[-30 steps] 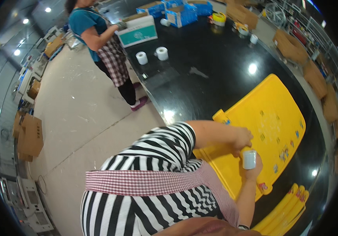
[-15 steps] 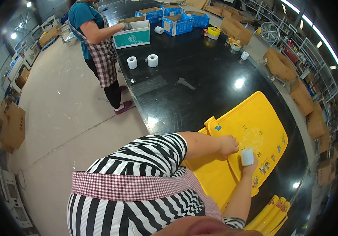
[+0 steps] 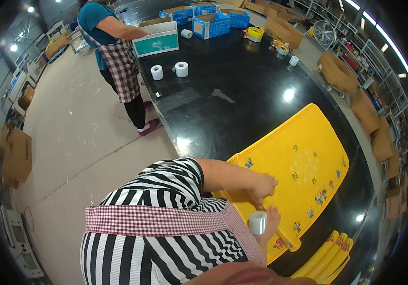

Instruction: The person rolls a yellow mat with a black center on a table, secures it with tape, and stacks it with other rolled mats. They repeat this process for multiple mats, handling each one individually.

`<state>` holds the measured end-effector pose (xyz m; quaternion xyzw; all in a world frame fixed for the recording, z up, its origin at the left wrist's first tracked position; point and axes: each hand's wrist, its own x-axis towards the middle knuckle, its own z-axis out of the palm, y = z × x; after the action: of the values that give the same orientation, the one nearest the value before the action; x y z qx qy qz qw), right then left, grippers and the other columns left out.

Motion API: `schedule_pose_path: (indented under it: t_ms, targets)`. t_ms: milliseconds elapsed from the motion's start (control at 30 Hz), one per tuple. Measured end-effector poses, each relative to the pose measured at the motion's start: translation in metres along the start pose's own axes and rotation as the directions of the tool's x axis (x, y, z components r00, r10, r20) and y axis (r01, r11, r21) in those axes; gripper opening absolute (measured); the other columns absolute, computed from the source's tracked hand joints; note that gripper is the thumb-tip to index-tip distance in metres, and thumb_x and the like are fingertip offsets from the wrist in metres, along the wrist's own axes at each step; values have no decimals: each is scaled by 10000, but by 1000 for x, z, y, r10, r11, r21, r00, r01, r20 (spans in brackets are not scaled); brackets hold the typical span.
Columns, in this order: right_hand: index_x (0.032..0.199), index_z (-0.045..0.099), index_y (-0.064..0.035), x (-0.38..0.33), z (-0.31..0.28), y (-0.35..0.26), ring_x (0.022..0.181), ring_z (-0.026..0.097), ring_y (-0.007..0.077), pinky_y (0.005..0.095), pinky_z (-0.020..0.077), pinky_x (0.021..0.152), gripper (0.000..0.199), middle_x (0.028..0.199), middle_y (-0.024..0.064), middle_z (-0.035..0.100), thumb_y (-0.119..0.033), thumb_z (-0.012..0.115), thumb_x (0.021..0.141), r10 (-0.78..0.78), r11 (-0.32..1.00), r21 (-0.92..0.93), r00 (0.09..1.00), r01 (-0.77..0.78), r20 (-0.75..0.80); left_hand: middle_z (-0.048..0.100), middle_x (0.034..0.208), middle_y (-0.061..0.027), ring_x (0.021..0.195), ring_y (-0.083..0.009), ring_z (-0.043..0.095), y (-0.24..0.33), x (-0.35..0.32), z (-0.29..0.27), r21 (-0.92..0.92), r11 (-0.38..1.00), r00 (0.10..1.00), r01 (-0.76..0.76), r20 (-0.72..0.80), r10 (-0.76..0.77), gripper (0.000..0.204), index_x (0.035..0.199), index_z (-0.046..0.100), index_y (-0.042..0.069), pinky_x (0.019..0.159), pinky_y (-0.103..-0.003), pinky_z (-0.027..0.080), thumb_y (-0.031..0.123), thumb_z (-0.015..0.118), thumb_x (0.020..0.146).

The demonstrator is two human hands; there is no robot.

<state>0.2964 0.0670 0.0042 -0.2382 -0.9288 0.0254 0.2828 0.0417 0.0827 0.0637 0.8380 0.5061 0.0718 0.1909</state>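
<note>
A large yellow plastic sheet point(image 3: 303, 137) with small cartoon prints lies on the black table in front of me, with a fold along its near side. My left hand point(image 3: 262, 186) is at this fold, its fingers bent and closed at the yellow material. Just nearer to me, my right hand point(image 3: 272, 222) has a white roll point(image 3: 257, 223), like tape or labels, tucked in its grip. The fingertips of that hand also touch the sheet beside the left hand. Whether a small piece sits between the left fingers is hidden.
Rolled yellow sheets point(image 3: 325, 256) lie at the near right. Farther off on the black table point(image 3: 204, 116) stand white rolls point(image 3: 181, 69), blue boxes point(image 3: 211, 26) and yellow tape point(image 3: 255, 33). Across the left edge a person point(image 3: 113, 47) reaches into a green-and-white box point(image 3: 155, 45).
Both hands have moved left and toward me, the right one carrying the white roll. The fold has come nearer too, so more of the printed yellow panel lies spread out.
</note>
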Motion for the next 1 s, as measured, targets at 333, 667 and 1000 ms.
schedule_pose_path:
  t_ms: [333, 667, 1000]
  targets:
    - [962, 681, -17, 115, 28, 130, 740, 576, 124, 314, 491, 656, 144, 862, 0, 625, -79, 559, 1007, 654, 184, 809, 684, -558, 323, 608, 1166, -142, 1146, -314, 567, -9, 12, 30, 239, 970, 859, 42, -505, 87, 680, 1321, 597, -8, 1036, -404, 416, 402, 806, 820]
    - [1042, 720, -6, 92, 26, 140, 821, 653, 157, 315, 548, 745, 147, 915, 45, 701, -78, 670, 923, 492, 542, 787, 871, -294, -14, 637, 1188, -133, 1172, -322, 580, -18, 44, -9, 127, 984, 969, 127, -228, -95, 604, 1202, 671, 40, 1011, -423, 460, 451, 844, 795]
    - [1200, 684, -27, -25, -15, 19, 1181, 673, 421, 544, 495, 1065, 409, 1280, 234, 688, -258, 780, 876, -140, 963, 223, 988, 150, -61, 646, 1221, -166, 1153, -364, 611, 33, -1, 20, -21, 994, 991, 111, 80, -109, 668, 1182, 707, 51, 991, -453, 499, 537, 860, 751]
